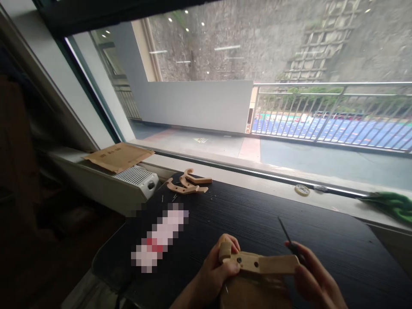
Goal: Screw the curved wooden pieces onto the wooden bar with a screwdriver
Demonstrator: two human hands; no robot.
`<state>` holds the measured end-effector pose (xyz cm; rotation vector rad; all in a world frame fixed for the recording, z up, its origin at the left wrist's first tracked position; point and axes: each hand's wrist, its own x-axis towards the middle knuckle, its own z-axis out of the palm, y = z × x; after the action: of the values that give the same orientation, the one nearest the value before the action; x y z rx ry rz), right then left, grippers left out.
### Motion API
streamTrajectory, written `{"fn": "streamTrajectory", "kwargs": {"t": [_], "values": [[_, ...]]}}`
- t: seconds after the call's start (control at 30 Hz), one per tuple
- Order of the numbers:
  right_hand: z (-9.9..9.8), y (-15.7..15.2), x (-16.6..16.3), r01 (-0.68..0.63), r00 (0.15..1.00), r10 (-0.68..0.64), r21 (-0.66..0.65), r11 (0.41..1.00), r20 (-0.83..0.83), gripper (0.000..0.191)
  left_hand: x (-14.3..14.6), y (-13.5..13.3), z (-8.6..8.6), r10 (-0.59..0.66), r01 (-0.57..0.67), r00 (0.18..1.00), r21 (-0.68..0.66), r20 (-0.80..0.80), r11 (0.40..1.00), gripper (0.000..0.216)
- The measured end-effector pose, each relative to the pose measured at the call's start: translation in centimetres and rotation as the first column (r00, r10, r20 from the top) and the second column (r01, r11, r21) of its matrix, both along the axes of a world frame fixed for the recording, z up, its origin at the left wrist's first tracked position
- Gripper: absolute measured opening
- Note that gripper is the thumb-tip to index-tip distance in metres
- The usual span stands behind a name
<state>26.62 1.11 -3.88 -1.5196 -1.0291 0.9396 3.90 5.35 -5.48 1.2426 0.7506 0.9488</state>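
A pale wooden hook [247,262] with two dark holes along its face is gripped at its left end by my left hand [216,268], thumb pressed on the front. Something dark and round, like a screw head, sits in the left hole. My right hand [313,274] is closed around a slim dark screwdriver [292,245], its shaft pointing up and left, and the thumb touches the hook's right end. Below the hook is a shiny brown piece [255,292], partly cut off by the frame. Several similar wooden hooks [183,189] lie in a pile at the table's far left.
Small screws [174,198] lie near the pile on the black table [325,227]. A blurred-out pink item [167,234] is at left. On the sill are a tape roll [302,190] and green cloth [391,207]. A brown envelope [119,157] rests by a white vented box [140,180].
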Motion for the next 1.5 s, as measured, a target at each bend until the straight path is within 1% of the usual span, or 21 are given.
{"fn": "streamTrajectory", "kwargs": {"t": [0.07, 0.13, 0.17, 0.2, 0.23, 0.27, 0.3, 0.33, 0.37, 0.43, 0.53, 0.67, 0.9, 1.07, 1.3, 1.5], "values": [[1.5, -0.4, 1.8, 0.04, 0.999, -0.039, -0.041, 0.998, 0.015, 0.052, 0.0, 0.0, 0.1, 0.006, -0.006, 1.0, 0.017, -0.004, 1.0, 0.018], [3.4, -0.8, 3.3, 0.015, 0.985, -0.016, 0.006, 1.0, 0.169, 0.05, 0.0, 0.1, 0.1, 0.008, -0.007, 1.0, 0.031, -0.013, 1.0, 0.017], [4.5, -0.9, 3.6, -0.046, 0.958, 0.032, 0.042, 0.998, 0.286, 0.048, 0.0, 0.1, 0.1, 0.004, -0.004, 1.0, 0.035, -0.011, 0.999, 0.017], [5.6, -1.0, 3.7, -0.142, 0.902, 0.115, 0.033, 0.989, 0.417, 0.046, 0.0, 0.1, 0.1, 0.0, 0.0, 1.0, 0.038, -0.007, 0.999, 0.017], [6.8, -1.0, 3.5, -0.235, 0.827, 0.214, -0.025, 0.972, 0.519, 0.045, 0.0, 0.1, 0.1, -0.005, 0.005, 1.0, 0.038, 0.0, 0.999, 0.017], [8.0, -1.0, 3.1, -0.333, 0.742, 0.329, -0.105, 0.937, 0.584, 0.043, 0.0, 0.1, 0.1, -0.01, 0.01, 1.0, 0.037, 0.006, 0.999, 0.017], [9.1, -0.9, 2.4, -0.387, 0.669, 0.383, -0.142, 0.911, 0.637, 0.038, 0.0, 0.1, 0.1, -0.011, 0.011, 1.0, 0.037, 0.01, 0.999, 0.017], [10.0, -0.7, 1.6, -0.437, 0.597, 0.427, -0.171, 0.883, 0.679, 0.031, 0.0, 0.1, 0.1, -0.01, 0.009, 1.0, 0.039, 0.01, 0.999, 0.016], [10.8, -0.5, 0.7, -0.483, 0.544, 0.466, -0.193, 0.854, 0.698, 0.026, 0.0, 0.1, 0.1, -0.008, 0.007, 1.0, 0.041, 0.011, 0.999, 0.016], [11.9, 0.0, -1.0, -0.516, 0.51, 0.461, -0.171, 0.839, 0.726, 0.023, 0.0, 0.1, 0.1, -0.01, 0.009, 1.0, 0.047, 0.01, 0.999, 0.016], [12.3, 0.7, -3.0, -0.502, 0.504, 0.394, -0.111, 0.858, 0.769, 0.02, -0.1, 0.1, 0.0, -0.02, 0.019, 1.0, 0.04, 0.012, 0.999, 0.016], [12.0, 1.2, -4.4, -0.478, 0.487, 0.325, -0.065, 0.876, 0.811, 0.018, -0.2, 0.1, -0.3, -0.022, 0.022, 1.0, 0.051, 0.014, 0.998, 0.015], [11.7, 1.8, -5.2, -0.494, 0.436, 0.334, -0.088, 0.865, 0.836, 0.016, -0.2, 0.4, -0.5, -0.021, 0.021, 1.0, 0.084, -0.005, 0.996, 0.017], [11.4, 2.2, -5.4, -0.493, 0.429, 0.329, -0.088, 0.866, 0.841, 0.014, -0.3, 0.4, -0.3, -0.003, 0.005, 1.0, 0.08, -0.026, 0.997, 0.016], [11.2, 2.3, -5.3, -0.498, 0.412, 0.335, -0.098, 0.862, 0.847, 0.015, -0.3, 0.1, 0.2, -0.01, 0.012, 1.0, 0.081, -0.027, 0.997, 0.015], [11.7, 2.3, -5.7, -0.543, 0.353, 0.345, -0.11, 0.832, 0.87, 0.016, -0.3, 0.2, 0.1, -0.007, 0.011, 0.999, 0.092, -0.042, 0.996, 0.014]]}}
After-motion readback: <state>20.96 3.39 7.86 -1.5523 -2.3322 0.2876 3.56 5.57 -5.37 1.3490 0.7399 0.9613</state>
